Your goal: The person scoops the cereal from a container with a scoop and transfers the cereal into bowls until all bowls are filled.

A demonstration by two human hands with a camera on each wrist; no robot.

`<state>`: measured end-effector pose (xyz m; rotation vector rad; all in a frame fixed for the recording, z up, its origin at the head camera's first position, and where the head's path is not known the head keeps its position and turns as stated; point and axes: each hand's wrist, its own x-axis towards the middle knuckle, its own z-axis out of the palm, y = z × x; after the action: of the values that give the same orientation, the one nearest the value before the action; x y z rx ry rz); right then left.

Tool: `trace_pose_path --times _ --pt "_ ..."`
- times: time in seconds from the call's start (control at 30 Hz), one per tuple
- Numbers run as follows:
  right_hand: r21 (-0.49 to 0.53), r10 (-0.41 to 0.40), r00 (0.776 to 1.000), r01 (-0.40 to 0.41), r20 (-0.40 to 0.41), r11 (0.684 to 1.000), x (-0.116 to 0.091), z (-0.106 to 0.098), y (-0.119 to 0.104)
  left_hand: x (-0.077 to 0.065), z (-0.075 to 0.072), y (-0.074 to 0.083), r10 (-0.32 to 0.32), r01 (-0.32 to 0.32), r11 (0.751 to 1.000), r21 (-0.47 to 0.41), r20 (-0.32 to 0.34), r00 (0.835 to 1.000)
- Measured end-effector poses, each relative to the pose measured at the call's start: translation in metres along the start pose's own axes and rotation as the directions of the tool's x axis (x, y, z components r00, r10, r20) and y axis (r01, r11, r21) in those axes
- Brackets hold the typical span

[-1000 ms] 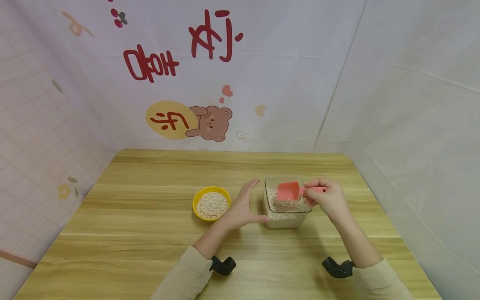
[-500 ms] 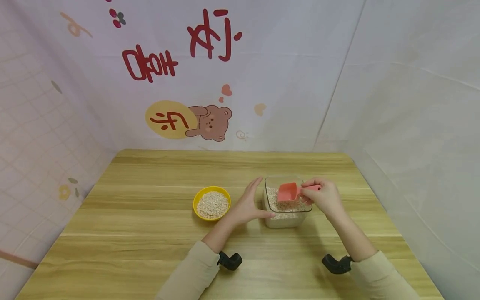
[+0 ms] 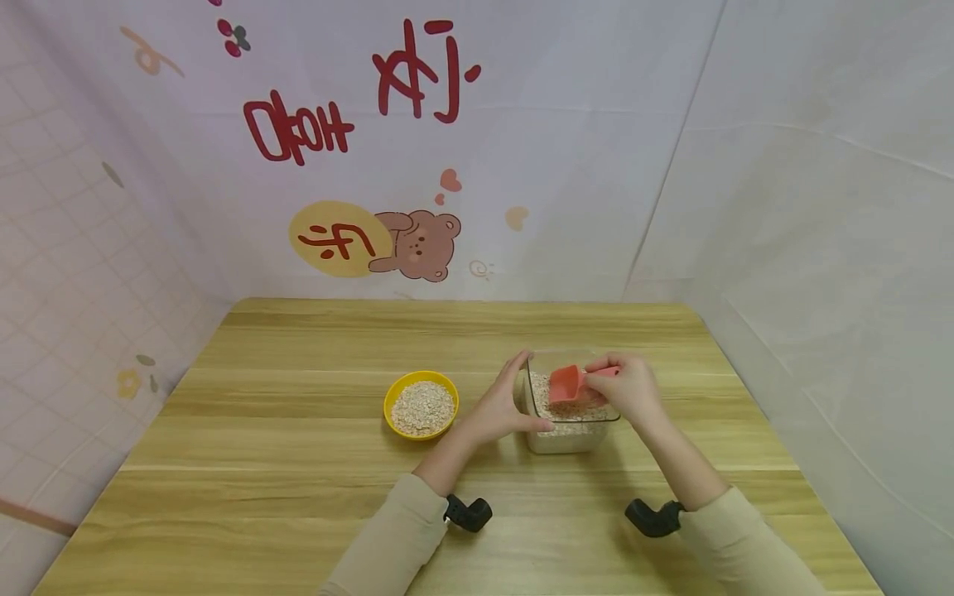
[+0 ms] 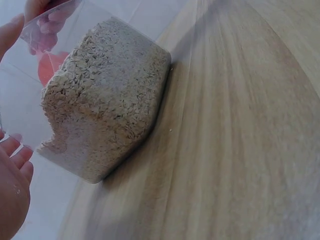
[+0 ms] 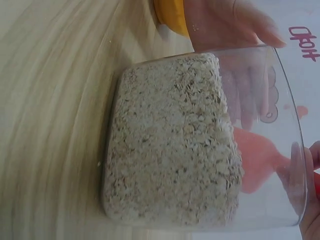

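Observation:
A clear square container [image 3: 570, 441] of rolled oats [image 4: 115, 75] stands on the table. My right hand [image 3: 628, 391] pinches the handle of a pink scoop [image 3: 565, 384] over the container's mouth; in the right wrist view the scoop's bowl [image 5: 254, 159] shows through the clear wall, low at the oats. My left hand [image 3: 498, 412] spans the container's left side with fingers spread, thumb along the front wall and fingertips at the back left corner. To the left of that hand sits a yellow bowl [image 3: 389, 411] holding oats [image 3: 422, 407].
The wood-grain table [image 3: 298, 497] reaches back to a white printed cloth [image 3: 566, 165], with more cloth on both sides. Black curved mounts [image 3: 469, 513] are worn at both wrists. A few loose flakes lie on the table near the container.
My left hand has moved right, up against the container's side. The right hand has shifted left with the scoop, which is more tilted and lower in the container. The bowl has stayed put.

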<state>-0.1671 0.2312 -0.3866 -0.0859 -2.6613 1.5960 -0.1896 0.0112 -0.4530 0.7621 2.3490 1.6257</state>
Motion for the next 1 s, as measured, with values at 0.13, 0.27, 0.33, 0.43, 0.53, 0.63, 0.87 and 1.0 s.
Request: trace_pose_path --times 0.13,0.27,0.33,0.43,0.53,0.63,0.87,1.0 --pt "0.031 0.043 0.999 -0.043 0.004 0.999 0.002 0.005 -0.002 0.0 0.001 0.0 0.006 -0.007 1.0 -0.024 -0.006 1.0" --pt "0.059 0.071 0.997 -0.072 0.02 0.996 0.003 0.01 -0.003 0.0 0.001 0.0 0.001 -0.001 0.999 -0.033 -0.008 1.0" --pt "0.067 0.079 0.997 -0.08 0.022 0.995 0.003 0.013 -0.003 0.0 0.001 -0.001 -0.003 0.003 0.999 -0.04 -0.007 1.0" --pt "0.077 0.081 0.997 -0.082 0.015 0.994 0.005 0.017 -0.003 0.0 0.002 -0.001 -0.008 0.008 0.999 -0.053 -0.006 1.0" --pt "0.097 0.084 0.996 -0.084 0.004 0.992 0.007 0.022 -0.003 0.001 0.001 -0.002 -0.016 0.016 0.998 -0.065 -0.004 1.0" --pt "0.12 0.091 0.996 -0.091 0.006 0.989 0.007 0.026 -0.004 0.001 0.002 -0.003 -0.024 0.023 0.997 -0.069 -0.007 1.0" --pt "0.196 0.115 0.993 -0.119 0.029 0.973 0.008 0.032 -0.005 0.001 0.005 -0.003 -0.026 0.024 0.997 -0.076 -0.013 1.0" --pt "0.237 0.134 0.991 -0.137 0.029 0.962 0.008 0.033 -0.007 0.001 0.005 -0.004 -0.003 0.0 0.996 -0.085 -0.034 0.999"
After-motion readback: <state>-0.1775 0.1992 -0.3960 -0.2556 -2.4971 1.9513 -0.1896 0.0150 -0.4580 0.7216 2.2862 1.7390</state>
